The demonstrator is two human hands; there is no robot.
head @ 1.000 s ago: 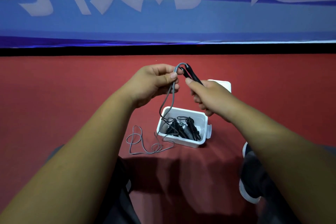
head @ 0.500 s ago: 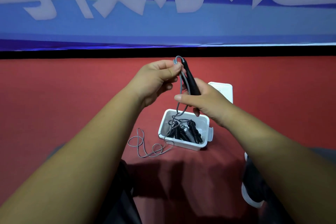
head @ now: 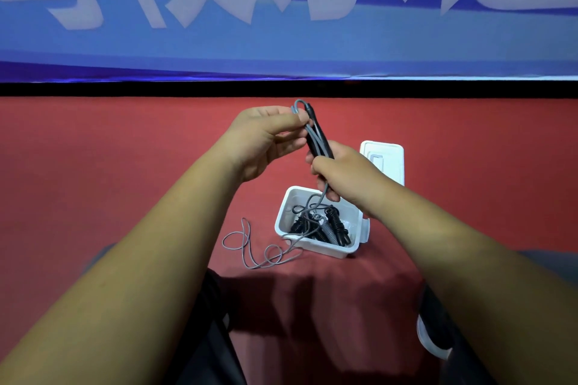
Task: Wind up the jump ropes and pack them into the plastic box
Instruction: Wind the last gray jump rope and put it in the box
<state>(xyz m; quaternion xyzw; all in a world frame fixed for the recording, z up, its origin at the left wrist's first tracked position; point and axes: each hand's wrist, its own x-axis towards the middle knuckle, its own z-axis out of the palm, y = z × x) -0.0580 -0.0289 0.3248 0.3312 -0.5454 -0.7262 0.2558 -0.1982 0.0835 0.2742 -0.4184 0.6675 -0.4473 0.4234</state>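
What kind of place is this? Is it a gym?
Probably a gym or sports hall: there is a red floor, a big blue banner with white writing behind it, and jump ropes in a white plastic box.

One view only: wide-angle head cam, pitched forward and down over both forearms. Close in at mid-frame sit the left hand (head: 262,141) and right hand (head: 344,172); red floor (head: 93,166) beyond, blue banner (head: 281,40) straight ahead across the top.
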